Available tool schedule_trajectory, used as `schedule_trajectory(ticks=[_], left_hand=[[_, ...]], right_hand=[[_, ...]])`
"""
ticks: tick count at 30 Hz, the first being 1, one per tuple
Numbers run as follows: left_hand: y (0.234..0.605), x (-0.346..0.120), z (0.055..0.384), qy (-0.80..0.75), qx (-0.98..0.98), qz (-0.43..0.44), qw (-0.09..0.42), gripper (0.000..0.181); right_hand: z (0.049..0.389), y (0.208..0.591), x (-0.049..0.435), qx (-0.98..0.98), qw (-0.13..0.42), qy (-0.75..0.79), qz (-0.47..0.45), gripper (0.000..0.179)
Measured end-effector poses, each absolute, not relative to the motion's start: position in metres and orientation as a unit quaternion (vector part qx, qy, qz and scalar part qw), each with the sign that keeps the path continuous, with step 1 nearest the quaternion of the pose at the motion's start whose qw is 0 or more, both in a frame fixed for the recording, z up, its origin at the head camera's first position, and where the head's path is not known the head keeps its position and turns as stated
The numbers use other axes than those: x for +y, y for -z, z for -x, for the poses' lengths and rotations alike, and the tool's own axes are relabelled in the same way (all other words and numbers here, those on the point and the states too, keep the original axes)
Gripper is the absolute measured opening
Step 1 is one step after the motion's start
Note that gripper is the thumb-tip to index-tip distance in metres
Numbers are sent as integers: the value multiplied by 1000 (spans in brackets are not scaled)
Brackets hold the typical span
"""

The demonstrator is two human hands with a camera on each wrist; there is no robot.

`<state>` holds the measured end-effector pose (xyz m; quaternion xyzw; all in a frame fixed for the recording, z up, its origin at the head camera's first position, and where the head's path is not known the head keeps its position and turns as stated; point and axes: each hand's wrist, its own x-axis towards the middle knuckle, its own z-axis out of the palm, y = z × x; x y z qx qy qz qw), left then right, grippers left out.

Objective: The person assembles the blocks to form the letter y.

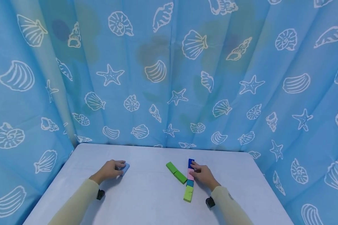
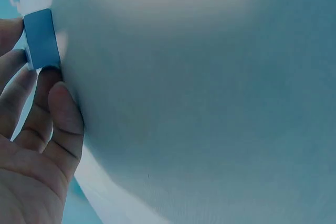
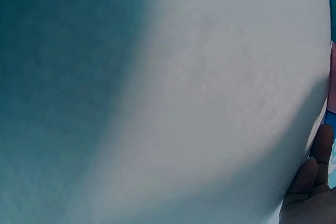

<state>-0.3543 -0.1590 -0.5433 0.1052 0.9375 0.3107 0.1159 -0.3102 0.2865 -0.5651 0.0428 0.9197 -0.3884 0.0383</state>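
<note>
At the left of the table, my left hand (image 1: 110, 170) holds a light blue block (image 1: 125, 169) with its fingertips. The left wrist view shows that block (image 2: 42, 39) at the tips of the fingers. Right of the middle, a row runs from a dark blue block (image 1: 191, 161) through a pink block (image 1: 191, 177) and a teal block (image 1: 190, 183) to a lime green block (image 1: 188, 194). From the right side, my right hand (image 1: 205, 175) touches the dark blue and pink blocks with extended fingers. Two green blocks (image 1: 171, 166) form a slanted line reaching the row's left side.
A white-covered table (image 1: 146, 200) lies under both hands. Behind it and along both sides hangs a blue curtain (image 1: 163, 112) with white shell and starfish drawings. Small black devices (image 1: 100, 194) sit at both wrists.
</note>
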Motion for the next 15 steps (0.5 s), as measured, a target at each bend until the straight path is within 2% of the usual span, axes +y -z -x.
schedule_trajectory(ticks=[15], left_hand=[[544,-130,324,-305,921,-209,126,42]], right_hand=[[311,566,287,922,37,385,-34,49]])
